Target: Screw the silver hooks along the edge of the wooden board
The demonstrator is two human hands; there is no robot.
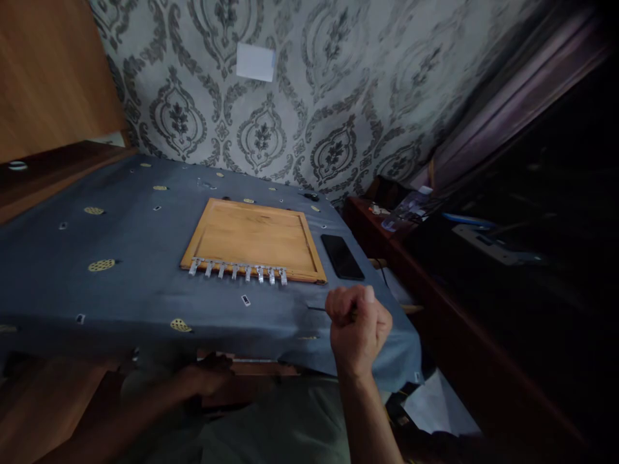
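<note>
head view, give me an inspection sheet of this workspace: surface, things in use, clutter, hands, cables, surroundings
Surface: blue-grey printed cloth, hanging over the near edge
Things in use: framed wooden board lying flat; row of metal tabs along its near edge; thin dark rod
Clutter: phone right of the board; small dark object at the back, too small to identify
Hands: right hand, fingers closed around the rod; left hand low at the cloth's near edge, blurred, grip unclear
Cables: thin dark line right of the cloth, possibly one
Surroundings: patterned wall with white card; bottle at right
</note>
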